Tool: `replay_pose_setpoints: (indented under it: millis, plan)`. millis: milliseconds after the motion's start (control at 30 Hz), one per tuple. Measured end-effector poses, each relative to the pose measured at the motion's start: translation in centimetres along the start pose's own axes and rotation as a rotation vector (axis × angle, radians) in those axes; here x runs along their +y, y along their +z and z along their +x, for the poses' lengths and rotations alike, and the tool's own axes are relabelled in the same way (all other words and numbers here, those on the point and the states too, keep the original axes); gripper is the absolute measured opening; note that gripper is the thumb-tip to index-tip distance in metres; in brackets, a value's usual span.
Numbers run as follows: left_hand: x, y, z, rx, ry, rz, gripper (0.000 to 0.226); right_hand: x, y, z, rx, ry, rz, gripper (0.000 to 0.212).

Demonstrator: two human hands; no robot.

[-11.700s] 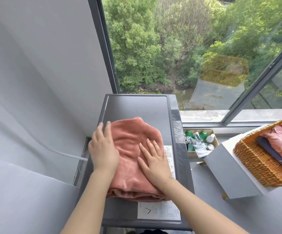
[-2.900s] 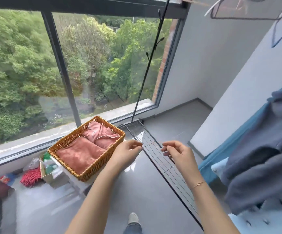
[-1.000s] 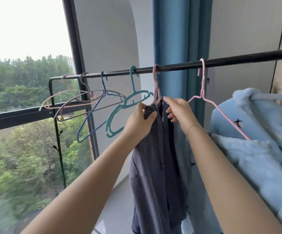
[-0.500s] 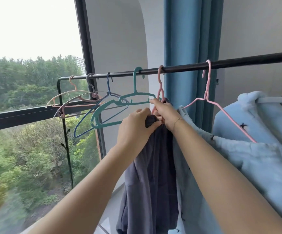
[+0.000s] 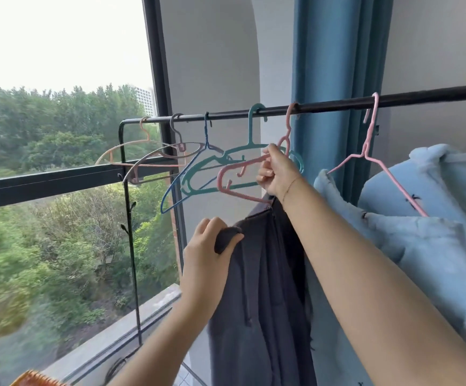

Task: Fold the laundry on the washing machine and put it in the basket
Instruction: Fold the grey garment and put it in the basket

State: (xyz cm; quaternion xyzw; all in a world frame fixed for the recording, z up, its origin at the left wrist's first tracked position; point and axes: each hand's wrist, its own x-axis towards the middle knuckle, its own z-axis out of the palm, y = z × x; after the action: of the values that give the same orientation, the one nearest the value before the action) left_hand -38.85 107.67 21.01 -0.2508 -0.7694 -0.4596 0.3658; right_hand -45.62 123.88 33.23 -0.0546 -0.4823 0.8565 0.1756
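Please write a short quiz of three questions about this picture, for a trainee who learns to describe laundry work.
1. True or false: the left hand grips the dark grey garment.
2. What does the right hand hold? A) pink hanger B) blue curtain C) black rail
3. Fill in: the light blue fleece garment hangs on a ____ wire hanger.

Key: 1 true; 2 A; 3 pink.

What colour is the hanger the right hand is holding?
Pink. The head view shows the right hand gripping the pink hanger.
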Motion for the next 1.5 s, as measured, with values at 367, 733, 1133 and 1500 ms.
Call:
replay_pose_setpoints:
  millis: [367, 733, 1133, 1500]
  plan:
    - [1.3, 0.9, 2.2, 0.033, -0.106, -0.288, 0.025, 0.0, -1.5, -3.5, -0.070, -0.012, 0.136, 0.043]
    - [0.9, 0.6, 3.5, -0.115, -0.127, -0.380, 0.021, 11.3, -9.4, -8.7, 0.359, -0.296, -0.089, 0.008]
    - [-4.5, 3.5, -2.9, -0.399, -0.189, -0.248, 0.049, 14.6, -14.0, -4.5, 0.233, 0.019, -0.559, 0.042]
    - [-7.6, -4.4, -5.1, -0.314, -0.524, -0.360, 0.037, 26.5, -14.0, -11.8, -0.294, 0.208, -0.524, 0.061]
